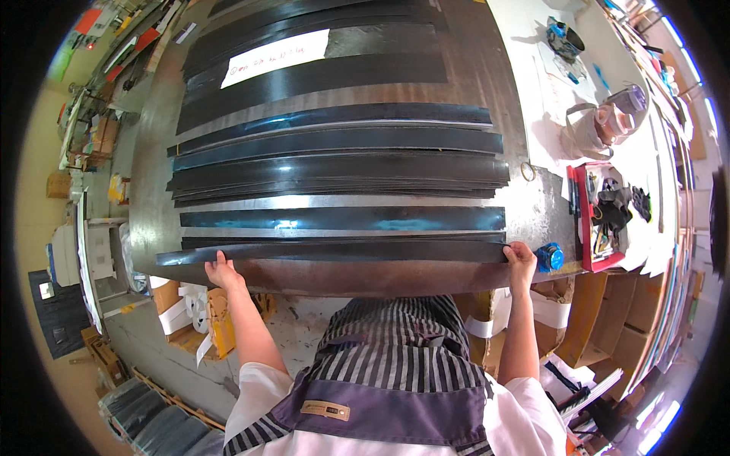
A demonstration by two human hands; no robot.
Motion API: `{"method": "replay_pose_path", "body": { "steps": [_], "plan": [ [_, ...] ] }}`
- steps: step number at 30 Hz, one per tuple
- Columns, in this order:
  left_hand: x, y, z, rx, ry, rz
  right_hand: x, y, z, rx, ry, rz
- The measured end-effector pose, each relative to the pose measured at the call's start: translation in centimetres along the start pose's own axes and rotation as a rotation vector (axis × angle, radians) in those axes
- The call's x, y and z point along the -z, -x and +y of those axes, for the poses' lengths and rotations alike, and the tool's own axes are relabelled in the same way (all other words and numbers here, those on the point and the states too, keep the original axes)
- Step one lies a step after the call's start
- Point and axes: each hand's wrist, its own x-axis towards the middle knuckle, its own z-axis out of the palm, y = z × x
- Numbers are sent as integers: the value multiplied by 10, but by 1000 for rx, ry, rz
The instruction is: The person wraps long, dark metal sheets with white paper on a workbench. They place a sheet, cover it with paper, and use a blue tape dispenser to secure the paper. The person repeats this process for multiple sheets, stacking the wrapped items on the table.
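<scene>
A long, thin dark strip (342, 251) runs across the near edge of the metal-topped table (342, 283). My left hand (225, 272) pinches its lower edge a little in from the left end, which sticks out past my fingers. At the right end, my right hand (521, 264) grips the strip between thumb and fingers. Just behind it, partly covered, lie more thin strips (190, 241). Farther back is a single shiny dark strip (342, 220), then a thick stack of strips (342, 173) with glossy ones beyond.
Wider dark sheets (380, 72) with a handwritten white paper (275, 57) occupy the far table. Beside my right hand sits a blue roll (550, 257). A red box of tools (589, 254), a tape ring (528, 171) and a bag (584, 131) are to the right. Cardboard boxes (217, 323) stand below the table edge.
</scene>
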Motion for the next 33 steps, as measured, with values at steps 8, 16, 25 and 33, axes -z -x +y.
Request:
{"method": "replay_pose_path", "body": {
  "steps": [8,16,25,33],
  "plan": [
    [6,-1,-34,-243,-558,112,-14,-12,30,128,-2,95],
    [-23,61,-25,-446,-909,64,-26,-32,-14,194,366,246],
    [-108,256,-5,-875,-609,-866,-107,-152,-116,361,502,255],
    [-114,303,-2,-806,-538,-1140,-114,-185,-129,109,358,243]
  ]
}}
